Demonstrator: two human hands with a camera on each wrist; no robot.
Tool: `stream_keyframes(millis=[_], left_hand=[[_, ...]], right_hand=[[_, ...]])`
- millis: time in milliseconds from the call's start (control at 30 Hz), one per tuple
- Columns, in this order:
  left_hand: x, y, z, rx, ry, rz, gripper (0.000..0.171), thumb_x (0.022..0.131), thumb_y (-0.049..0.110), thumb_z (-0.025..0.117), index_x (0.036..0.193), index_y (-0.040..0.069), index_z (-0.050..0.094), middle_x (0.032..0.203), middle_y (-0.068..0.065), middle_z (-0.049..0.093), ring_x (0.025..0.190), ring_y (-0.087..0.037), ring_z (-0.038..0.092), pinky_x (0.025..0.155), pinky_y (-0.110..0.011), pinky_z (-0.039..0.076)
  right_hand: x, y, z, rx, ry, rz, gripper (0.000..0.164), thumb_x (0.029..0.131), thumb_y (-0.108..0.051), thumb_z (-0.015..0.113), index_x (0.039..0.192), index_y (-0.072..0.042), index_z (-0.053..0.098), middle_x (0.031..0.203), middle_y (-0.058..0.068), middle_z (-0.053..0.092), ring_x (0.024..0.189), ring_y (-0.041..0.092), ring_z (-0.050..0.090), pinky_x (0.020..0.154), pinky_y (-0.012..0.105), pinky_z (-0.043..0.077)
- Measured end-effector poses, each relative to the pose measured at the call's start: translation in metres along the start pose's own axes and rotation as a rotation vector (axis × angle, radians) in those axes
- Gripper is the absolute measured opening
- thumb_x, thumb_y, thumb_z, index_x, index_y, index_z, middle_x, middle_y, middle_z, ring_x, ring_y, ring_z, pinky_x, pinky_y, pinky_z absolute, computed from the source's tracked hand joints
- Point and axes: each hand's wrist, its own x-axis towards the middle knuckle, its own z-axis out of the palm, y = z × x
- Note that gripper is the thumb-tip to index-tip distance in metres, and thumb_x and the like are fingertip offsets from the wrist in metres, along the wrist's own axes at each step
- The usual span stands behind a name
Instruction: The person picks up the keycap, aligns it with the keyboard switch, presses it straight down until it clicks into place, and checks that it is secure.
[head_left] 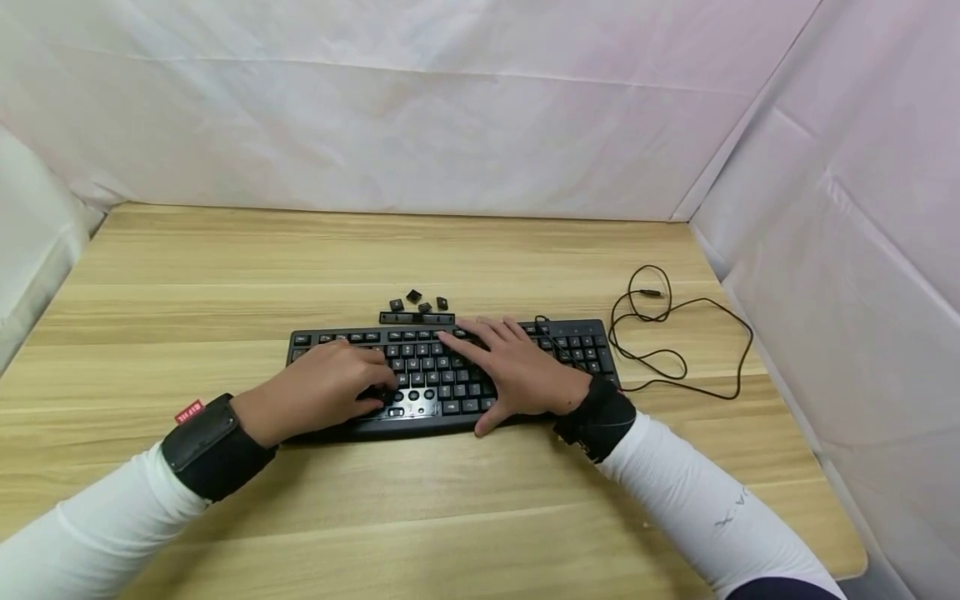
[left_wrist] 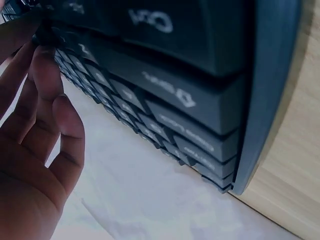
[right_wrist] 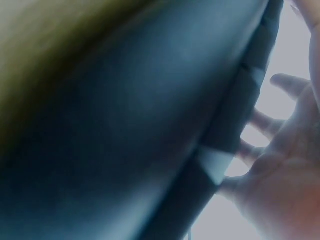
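Observation:
A black keyboard [head_left: 420, 427] lies on the wooden table. Its lower middle shows a glossy bare patch [head_left: 413, 408] with round key posts where caps are off. My left hand [head_left: 333, 385] is over the left part of the keyboard, thumb and fingertips pinching a small black keycap [left_wrist: 45, 37] at the left edge of that patch. On the keyboard's right half rests my right hand [head_left: 519, 373], fingers spread toward the top row and thumb at the front edge. In the right wrist view the keyboard's dark side [right_wrist: 150, 120] hides part of this hand.
Just behind the keyboard lies a loose space bar [head_left: 401, 317], with several loose keycaps [head_left: 414, 296] beyond it. The keyboard's thin black cable [head_left: 705, 390] is looped on the table at the right. White cloth [head_left: 420, 125] hangs along the table's back and sides.

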Motion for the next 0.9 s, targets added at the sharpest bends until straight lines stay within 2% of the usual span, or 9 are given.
stream_keyframes(millis=[400, 700, 900], left_hand=[[-0.002, 0.004, -0.001, 0.038, 0.014, -0.023, 0.015, 0.071, 0.02, 0.08, 0.082, 0.018, 0.07, 0.08, 0.004, 0.065, 0.066, -0.009, 0.058, 0.057, -0.034, 0.053], [-0.004, 0.009, 0.0, 0.061, 0.037, -0.003, 0.006, 0.075, 0.018, 0.077, 0.08, 0.016, 0.074, 0.075, 0.004, 0.064, 0.061, -0.009, 0.059, 0.052, -0.032, 0.053], [-0.004, 0.016, 0.002, 0.09, 0.052, -0.049, 0.005, 0.073, 0.016, 0.079, 0.076, 0.017, 0.075, 0.07, 0.005, 0.061, 0.056, -0.008, 0.056, 0.05, -0.032, 0.052]], right_hand=[[0.0, 0.001, 0.001, 0.001, 0.009, 0.005, 0.129, 0.052, -0.075, 0.069, 0.152, -0.017, 0.012, 0.152, 0.018, 0.02, 0.135, 0.033, 0.016, 0.104, 0.065, 0.02], [0.0, 0.002, 0.003, 0.006, 0.009, 0.005, 0.129, 0.053, -0.075, 0.069, 0.152, -0.016, 0.013, 0.152, 0.018, 0.021, 0.135, 0.034, 0.017, 0.105, 0.065, 0.02], [-0.001, -0.002, 0.001, 0.01, -0.015, 0.031, 0.131, 0.051, -0.074, 0.071, 0.152, -0.016, 0.012, 0.152, 0.018, 0.02, 0.135, 0.034, 0.017, 0.105, 0.064, 0.019]])
